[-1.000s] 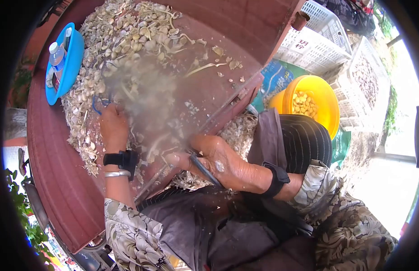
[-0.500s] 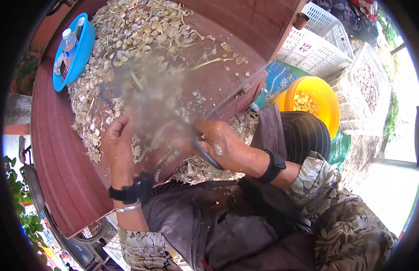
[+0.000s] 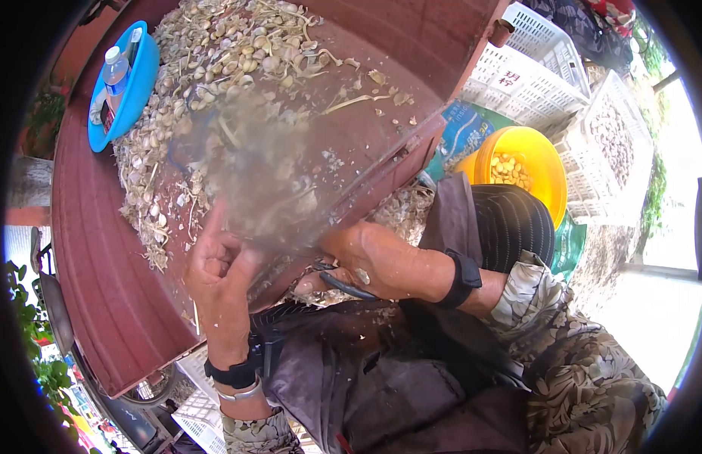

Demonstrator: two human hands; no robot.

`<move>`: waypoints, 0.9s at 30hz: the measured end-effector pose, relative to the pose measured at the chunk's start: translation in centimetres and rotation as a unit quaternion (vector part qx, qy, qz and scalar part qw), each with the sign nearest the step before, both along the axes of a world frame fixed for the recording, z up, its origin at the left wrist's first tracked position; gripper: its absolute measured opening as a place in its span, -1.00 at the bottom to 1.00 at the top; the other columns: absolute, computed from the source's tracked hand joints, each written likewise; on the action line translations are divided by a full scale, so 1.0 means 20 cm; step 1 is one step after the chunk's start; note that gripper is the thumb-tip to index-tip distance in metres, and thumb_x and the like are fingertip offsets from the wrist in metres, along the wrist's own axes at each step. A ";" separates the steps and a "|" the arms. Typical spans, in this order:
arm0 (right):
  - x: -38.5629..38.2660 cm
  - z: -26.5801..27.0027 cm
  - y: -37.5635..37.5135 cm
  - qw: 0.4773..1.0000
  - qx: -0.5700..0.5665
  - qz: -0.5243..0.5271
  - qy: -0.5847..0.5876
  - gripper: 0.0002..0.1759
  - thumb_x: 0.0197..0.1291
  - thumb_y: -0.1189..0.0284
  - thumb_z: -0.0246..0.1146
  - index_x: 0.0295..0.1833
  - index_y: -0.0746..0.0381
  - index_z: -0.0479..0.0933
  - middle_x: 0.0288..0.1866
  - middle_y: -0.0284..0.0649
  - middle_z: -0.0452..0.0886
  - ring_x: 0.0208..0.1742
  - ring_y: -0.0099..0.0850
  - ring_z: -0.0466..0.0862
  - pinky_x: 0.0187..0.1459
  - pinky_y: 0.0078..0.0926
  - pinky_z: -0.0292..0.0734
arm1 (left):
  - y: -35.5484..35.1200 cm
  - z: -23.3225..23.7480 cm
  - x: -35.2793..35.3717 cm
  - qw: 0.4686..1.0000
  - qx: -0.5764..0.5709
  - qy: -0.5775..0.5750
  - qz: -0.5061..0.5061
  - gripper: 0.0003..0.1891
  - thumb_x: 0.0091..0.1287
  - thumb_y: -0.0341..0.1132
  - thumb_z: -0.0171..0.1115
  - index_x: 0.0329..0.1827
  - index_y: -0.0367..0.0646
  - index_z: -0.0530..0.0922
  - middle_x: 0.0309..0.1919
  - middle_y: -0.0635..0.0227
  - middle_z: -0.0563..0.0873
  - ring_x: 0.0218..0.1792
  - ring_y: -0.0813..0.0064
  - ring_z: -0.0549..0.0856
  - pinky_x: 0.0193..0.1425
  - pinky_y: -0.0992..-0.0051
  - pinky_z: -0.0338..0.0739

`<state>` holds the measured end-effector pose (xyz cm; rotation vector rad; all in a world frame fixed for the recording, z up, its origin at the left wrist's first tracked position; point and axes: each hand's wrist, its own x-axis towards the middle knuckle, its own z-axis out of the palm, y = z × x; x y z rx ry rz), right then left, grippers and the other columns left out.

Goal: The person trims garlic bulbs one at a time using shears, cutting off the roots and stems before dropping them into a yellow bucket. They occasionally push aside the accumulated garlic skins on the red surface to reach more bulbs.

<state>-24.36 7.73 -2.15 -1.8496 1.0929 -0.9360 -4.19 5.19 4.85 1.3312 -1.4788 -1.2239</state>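
My right hand point(image 3: 385, 261) is closed around the dark, curved handles of a pair of scissors point(image 3: 346, 286); a blurred patch over the middle of the view hides most of the blades. My left hand point(image 3: 222, 261) is just left of it, with several fingers curled in and the index finger pointing up toward the blur. Whatever is between its fingertips cannot be made out. Beyond both hands, garlic bulbs and cloves point(image 3: 237, 57) with dry stalks and skins are heaped on a reddish-brown metal bed point(image 3: 351, 68). Loose papery skins point(image 3: 404, 212) lie below the bed's edge.
A blue basin point(image 3: 143, 83) holding a plastic bottle point(image 3: 115, 76) rests at the left of the heap. On the right, a yellow bucket point(image 3: 551, 170) contains peeled cloves point(image 3: 510, 170). White plastic crates point(image 3: 517, 83) stand behind it, one filled with garlic.
My left hand has moved down and right, closer to my right hand, and its fingers have curled. My right hand has shifted slightly downward with the scissors.
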 end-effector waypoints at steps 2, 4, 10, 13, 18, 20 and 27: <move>0.02 -0.01 0.01 0.998 0.026 0.016 -0.060 -0.40 0.17 -0.03 0.29 -0.38 0.40 0.53 -0.55 0.08 0.51 -0.44 0.07 0.56 -0.40 -0.11 0.42 | 0.00 -0.03 0.01 0.999 0.025 0.047 0.010 -0.36 0.21 -0.45 0.24 0.39 -0.33 0.30 -0.24 0.41 0.62 -0.23 0.64 0.58 -0.05 0.63 0.45; 0.04 -0.03 0.00 0.991 0.073 0.025 -0.106 -0.38 0.21 -0.05 0.25 -0.43 0.41 0.54 -0.65 -0.02 0.47 -0.57 -0.07 0.55 -0.47 -0.21 0.40 | 0.00 -0.06 -0.02 0.994 0.048 0.098 0.022 -0.47 0.21 -0.56 0.15 0.31 -0.35 0.40 -0.31 0.48 0.59 -0.28 0.70 0.55 -0.13 0.68 0.45; -0.07 0.09 -0.06 0.908 0.275 -0.087 -0.302 -0.32 0.29 -0.07 0.17 -0.66 0.29 0.43 -0.77 -0.37 0.34 -0.67 -0.60 0.44 -0.62 -0.54 0.27 | -0.40 -0.13 0.16 0.995 0.022 -0.001 0.095 -0.85 0.22 -0.55 0.13 -0.17 -0.33 0.57 -0.40 0.43 0.61 -0.36 0.65 0.59 -0.24 0.64 0.48; -0.08 0.08 -0.08 0.910 0.316 -0.062 -0.262 -0.50 0.34 0.02 0.13 -0.33 0.29 0.51 -0.58 -0.37 0.47 -0.62 -0.66 0.46 -0.60 -0.68 0.32 | -0.62 -0.28 0.18 0.948 -0.133 -0.290 -0.006 -0.89 0.22 -0.52 0.14 -0.23 -0.31 0.59 -0.45 0.36 0.63 -0.45 0.57 0.64 -0.36 0.57 0.51; -0.04 0.03 -0.06 0.944 0.209 -0.078 -0.242 -0.44 0.31 0.01 0.19 -0.52 0.28 0.44 -0.66 -0.37 0.39 -0.61 -0.61 0.40 -0.57 -0.54 0.28 | -0.65 -0.28 0.09 0.911 -0.093 -0.399 -0.045 -0.80 0.09 -0.47 0.23 -0.21 -0.29 0.64 -0.35 0.25 0.67 -0.26 0.36 0.64 -0.12 0.45 0.50; -0.04 0.00 -0.06 0.955 0.193 -0.050 -0.221 -0.55 0.34 0.05 0.16 -0.35 0.24 0.50 -0.58 -0.43 0.45 -0.59 -0.66 0.45 -0.59 -0.65 0.30 | -0.62 -0.23 0.06 0.927 -0.068 -0.367 -0.026 -0.82 0.12 -0.46 0.23 -0.22 -0.29 0.64 -0.37 0.31 0.67 -0.27 0.40 0.64 -0.16 0.49 0.50; -0.04 0.07 -0.05 0.907 0.280 -0.053 -0.310 -0.52 0.34 0.11 0.20 -0.44 0.33 0.47 -0.63 -0.37 0.41 -0.58 -0.61 0.39 -0.56 -0.55 0.26 | -0.41 -0.20 0.19 0.942 0.181 0.275 0.060 -0.75 0.23 -0.47 0.19 -0.02 -0.23 0.51 -0.29 0.41 0.61 -0.35 0.64 0.56 -0.39 0.70 0.40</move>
